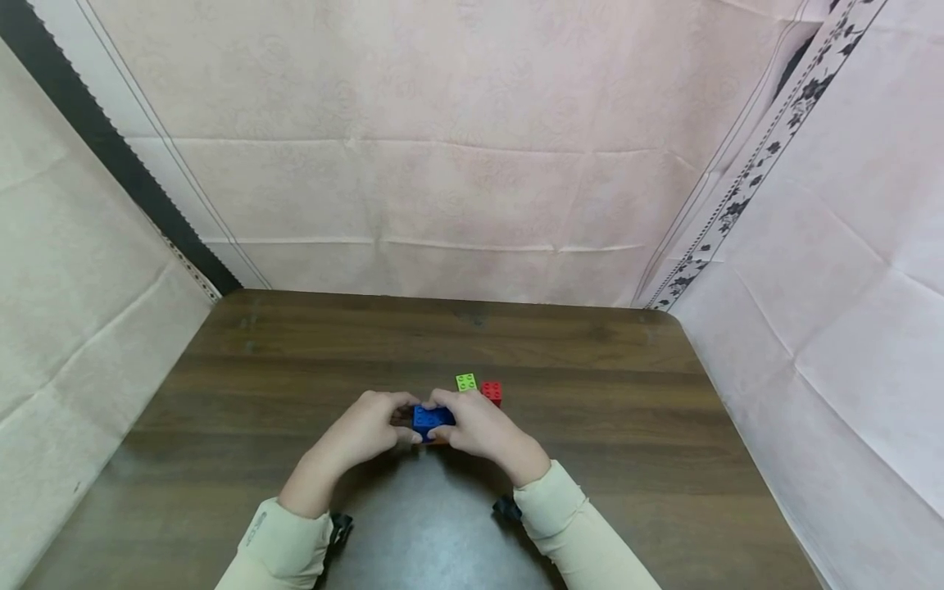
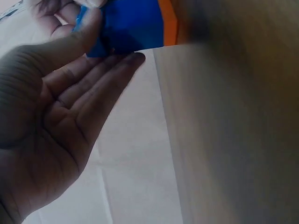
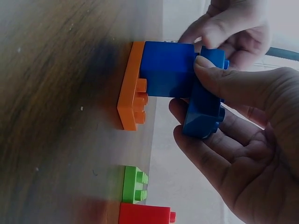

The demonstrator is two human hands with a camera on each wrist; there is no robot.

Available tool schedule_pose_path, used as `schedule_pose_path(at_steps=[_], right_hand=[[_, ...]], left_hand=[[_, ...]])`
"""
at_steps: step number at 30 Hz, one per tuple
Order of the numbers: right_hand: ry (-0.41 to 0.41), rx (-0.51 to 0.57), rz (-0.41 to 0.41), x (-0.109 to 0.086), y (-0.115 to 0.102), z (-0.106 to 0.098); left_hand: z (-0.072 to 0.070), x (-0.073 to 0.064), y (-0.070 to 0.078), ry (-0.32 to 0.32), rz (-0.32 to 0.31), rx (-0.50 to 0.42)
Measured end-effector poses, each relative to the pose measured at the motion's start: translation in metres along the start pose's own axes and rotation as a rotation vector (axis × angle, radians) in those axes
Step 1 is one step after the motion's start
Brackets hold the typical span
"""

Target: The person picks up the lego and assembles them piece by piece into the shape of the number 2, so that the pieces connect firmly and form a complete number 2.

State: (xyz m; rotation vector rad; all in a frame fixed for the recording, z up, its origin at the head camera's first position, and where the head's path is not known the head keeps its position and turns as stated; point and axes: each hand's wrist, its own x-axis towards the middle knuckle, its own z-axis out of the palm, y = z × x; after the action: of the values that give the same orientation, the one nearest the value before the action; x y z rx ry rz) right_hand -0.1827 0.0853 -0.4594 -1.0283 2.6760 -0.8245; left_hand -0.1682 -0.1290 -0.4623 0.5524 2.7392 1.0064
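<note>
An orange brick (image 3: 127, 100) stands on the wooden table with a blue block (image 3: 166, 70) on one part of it, leaving several orange studs bare. At the top of that block is another blue brick (image 3: 202, 109), which juts out sideways; whether it is fully pressed down I cannot tell. My right hand (image 1: 483, 426) pinches this upper brick between thumb and fingers. From the opposite end my left hand (image 1: 365, 426) holds it too, its thumb on the blue surface in the left wrist view and its fingers stretched along the far side.
Just behind the right hand lie a light green brick (image 1: 466, 382) and a red brick (image 1: 492, 392), side by side. The brown wooden table (image 1: 295, 352) ends at pale cloth hangings (image 1: 442, 197) at the back and on both sides.
</note>
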Motion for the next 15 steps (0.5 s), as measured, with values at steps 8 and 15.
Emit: schedule_pose_path(at_steps=[8,15], right_hand=[[0.005,0.001,-0.017,0.0007,0.0016,0.0011],[0.003,0.01,-0.009,0.0008,0.0018,0.0012]], left_hand=[[-0.0028,-0.0014,0.0023,0.011,0.037,-0.009],[-0.0011,-0.0013,0.0012,0.041,0.035,-0.012]])
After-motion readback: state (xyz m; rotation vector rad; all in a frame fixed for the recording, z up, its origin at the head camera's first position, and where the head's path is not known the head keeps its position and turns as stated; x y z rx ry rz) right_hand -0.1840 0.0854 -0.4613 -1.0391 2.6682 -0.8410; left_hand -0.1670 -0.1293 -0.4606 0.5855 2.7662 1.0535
